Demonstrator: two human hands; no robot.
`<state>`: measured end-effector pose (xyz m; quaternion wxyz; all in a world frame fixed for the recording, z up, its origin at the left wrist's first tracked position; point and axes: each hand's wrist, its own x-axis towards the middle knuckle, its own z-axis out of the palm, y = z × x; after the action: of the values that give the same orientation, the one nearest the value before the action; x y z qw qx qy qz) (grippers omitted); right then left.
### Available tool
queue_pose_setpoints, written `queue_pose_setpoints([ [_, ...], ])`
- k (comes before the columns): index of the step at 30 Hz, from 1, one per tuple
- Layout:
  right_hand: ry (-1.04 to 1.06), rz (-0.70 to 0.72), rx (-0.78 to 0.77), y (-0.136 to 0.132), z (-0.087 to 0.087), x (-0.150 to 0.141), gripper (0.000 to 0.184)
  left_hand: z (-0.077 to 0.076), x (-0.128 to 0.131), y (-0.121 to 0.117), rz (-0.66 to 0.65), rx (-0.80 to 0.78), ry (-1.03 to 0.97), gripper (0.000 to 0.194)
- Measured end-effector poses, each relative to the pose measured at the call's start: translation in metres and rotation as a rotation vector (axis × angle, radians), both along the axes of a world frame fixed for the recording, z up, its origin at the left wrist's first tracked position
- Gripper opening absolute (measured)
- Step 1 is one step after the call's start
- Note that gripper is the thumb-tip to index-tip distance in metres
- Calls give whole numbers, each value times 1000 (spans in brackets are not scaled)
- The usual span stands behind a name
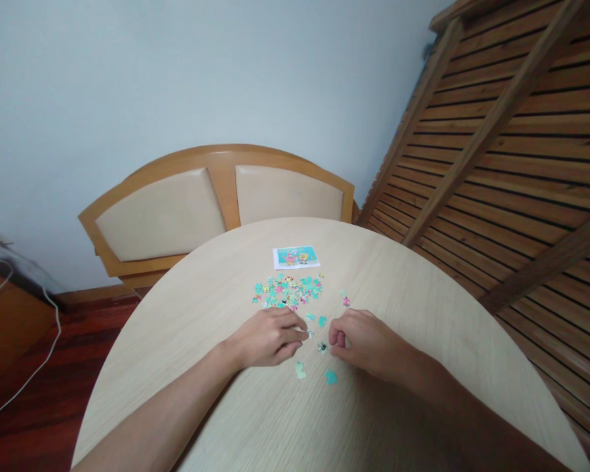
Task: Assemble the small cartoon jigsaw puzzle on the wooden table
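My left hand (274, 337) is closed, thumb and fingertips at a whitish jigsaw puzzle piece (310, 334) just above or on the table. To its right, my right hand (366, 342) is curled with the fingertips together; whatever they may hold is hidden. A dark-patterned puzzle piece (322, 347) lies between the hands, beside the right fingertips. Teal pieces lie around them, one (322, 321) beyond and another (331, 377) nearer me. A pale green piece (300, 370) rests below my left fingers. Past the left hand spreads a pile of mixed puzzle pieces (288, 288).
Behind the pile lies a picture card (297, 257) with two cartoon figures. A pink piece (346, 301) sits beyond my right hand. The round wooden table (413, 288) stands before a padded headboard (216, 190), with a slatted wooden frame (511, 144) leaning at right.
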<state>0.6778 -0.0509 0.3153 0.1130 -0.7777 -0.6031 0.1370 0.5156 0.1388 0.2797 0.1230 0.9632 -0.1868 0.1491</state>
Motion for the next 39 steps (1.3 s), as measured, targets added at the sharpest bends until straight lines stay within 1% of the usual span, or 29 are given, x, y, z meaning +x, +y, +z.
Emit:
queue_pose_setpoints([
  [4,80,20,1,0,-2,4,22,2,0,0,-4,7,-7,23],
  [7,102,49,32,0,-6,5,27,2,0,-1,1,9,-3,23],
  [11,105,64,54,0,-10,5,22,1,0,-1,-1,1,0,23],
  [17,99,47,33,4,-11,3,17,1,0,0,-3,-2,12,24],
  [25,114,28,36,4,-13,1,17,1,1,0,-8,0,5,23],
  [35,132,33,3,1,-6,5,14,2,0,-1,-2,-9,19,24],
  [39,137,29,-1,1,-6,6,15,3,0,-1,2,-5,24,24],
])
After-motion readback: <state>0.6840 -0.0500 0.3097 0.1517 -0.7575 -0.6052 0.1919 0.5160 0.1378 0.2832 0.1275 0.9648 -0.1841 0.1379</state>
